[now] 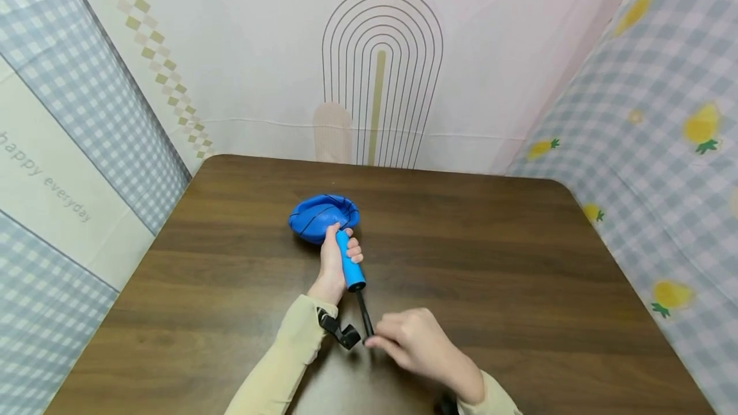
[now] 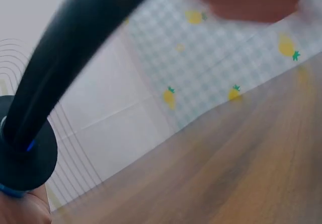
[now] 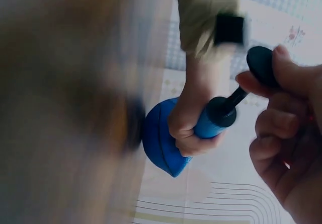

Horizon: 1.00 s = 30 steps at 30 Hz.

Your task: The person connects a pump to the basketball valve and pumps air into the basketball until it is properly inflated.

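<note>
A partly deflated blue ball [image 1: 314, 221] with black lines lies on the table, its top sunken in. My left hand [image 1: 331, 266] grips the blue barrel of a small hand pump [image 1: 351, 270], whose far end meets the ball. The pump's black rod [image 1: 364, 312] is drawn out toward me. With thumb and forefinger, my right hand [image 1: 414, 339] pinches the round black handle [image 3: 261, 67] at the rod's end; its other fingers are curled. In the left wrist view, the rod [image 2: 65, 53] looms large, and the barrel's black end cap [image 2: 30, 166] shows at lower left.
A brown wooden table [image 1: 490, 261] spreads around both hands. Behind it hangs a pale cloth [image 1: 259, 50] with arch lines; checked cloths [image 1: 623, 210] hang at both sides. A black wrist mount [image 1: 340, 330] sticks out from the left sleeve, close to the rod.
</note>
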Motion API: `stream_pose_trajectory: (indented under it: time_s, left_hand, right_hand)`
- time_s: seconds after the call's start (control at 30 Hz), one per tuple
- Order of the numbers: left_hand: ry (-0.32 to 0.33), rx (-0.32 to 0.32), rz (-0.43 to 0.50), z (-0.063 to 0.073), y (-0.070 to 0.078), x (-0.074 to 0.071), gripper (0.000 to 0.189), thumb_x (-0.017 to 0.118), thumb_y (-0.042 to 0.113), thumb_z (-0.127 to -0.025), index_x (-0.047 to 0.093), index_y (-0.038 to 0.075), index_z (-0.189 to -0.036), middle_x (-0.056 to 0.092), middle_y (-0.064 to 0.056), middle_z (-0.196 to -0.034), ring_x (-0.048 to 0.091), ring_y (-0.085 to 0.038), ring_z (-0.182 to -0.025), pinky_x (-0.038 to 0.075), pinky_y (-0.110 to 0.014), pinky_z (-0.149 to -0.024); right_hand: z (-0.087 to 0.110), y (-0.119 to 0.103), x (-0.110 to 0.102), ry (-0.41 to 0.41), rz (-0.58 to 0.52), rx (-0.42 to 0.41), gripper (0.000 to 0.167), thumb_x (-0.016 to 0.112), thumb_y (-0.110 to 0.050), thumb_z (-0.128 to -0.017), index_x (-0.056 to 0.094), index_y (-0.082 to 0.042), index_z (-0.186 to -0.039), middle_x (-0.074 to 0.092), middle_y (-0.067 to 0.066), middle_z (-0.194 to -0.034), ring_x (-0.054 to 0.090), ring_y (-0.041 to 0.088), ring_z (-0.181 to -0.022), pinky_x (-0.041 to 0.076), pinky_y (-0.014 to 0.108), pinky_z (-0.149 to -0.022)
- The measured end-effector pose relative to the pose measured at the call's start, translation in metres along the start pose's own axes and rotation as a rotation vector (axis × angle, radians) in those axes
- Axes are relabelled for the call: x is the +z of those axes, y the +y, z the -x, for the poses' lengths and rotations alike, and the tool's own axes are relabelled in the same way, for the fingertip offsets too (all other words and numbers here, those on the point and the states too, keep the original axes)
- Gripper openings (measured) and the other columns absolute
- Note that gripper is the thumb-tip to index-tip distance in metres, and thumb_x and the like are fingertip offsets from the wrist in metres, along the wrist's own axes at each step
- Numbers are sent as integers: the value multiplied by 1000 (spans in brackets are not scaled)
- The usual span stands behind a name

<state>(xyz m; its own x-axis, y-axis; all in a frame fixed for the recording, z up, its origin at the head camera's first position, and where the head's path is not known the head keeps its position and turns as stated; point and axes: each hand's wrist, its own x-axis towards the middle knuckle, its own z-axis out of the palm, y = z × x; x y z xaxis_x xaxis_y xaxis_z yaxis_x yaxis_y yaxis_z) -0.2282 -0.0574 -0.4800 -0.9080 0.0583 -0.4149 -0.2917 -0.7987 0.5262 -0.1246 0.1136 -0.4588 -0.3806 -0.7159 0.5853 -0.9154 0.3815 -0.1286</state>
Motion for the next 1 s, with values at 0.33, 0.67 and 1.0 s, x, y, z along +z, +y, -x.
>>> stream_pose_trajectory:
  time_s: [0.33, 0.67, 1.0]
  left_hand:
    - [1, -2, -29, 4, -8, -1, 32, 37, 41, -100, 43, 16, -81, 35, 7, -56, 30, -2, -43, 27, -14, -41]
    - [-44, -17, -22, 11, -2, -3, 33, 37, 41, -101, 43, 16, -80, 35, 7, -55, 32, -2, -40, 28, -14, -41]
    - [-76, -52, -61, 6, -1, -9, 31, 39, 40, -100, 43, 17, -79, 36, 7, -53, 32, -3, -39, 29, -14, -40]
  right_hand:
    - [3, 15, 5, -23, 18, 67, 33, 61, -41, -92, 54, -25, -64, 41, -15, -57, 32, -9, -49, 23, 5, -48]
    - [-14, 19, 20, 20, 47, 83, 31, 70, -32, -86, 52, -23, -63, 43, -13, -56, 33, -7, -47, 20, 5, -47]
    - [20, -17, 6, -76, -97, -27, 34, 67, -31, -90, 47, -25, -63, 39, -15, -56, 27, -10, -50, 20, 2, -51]
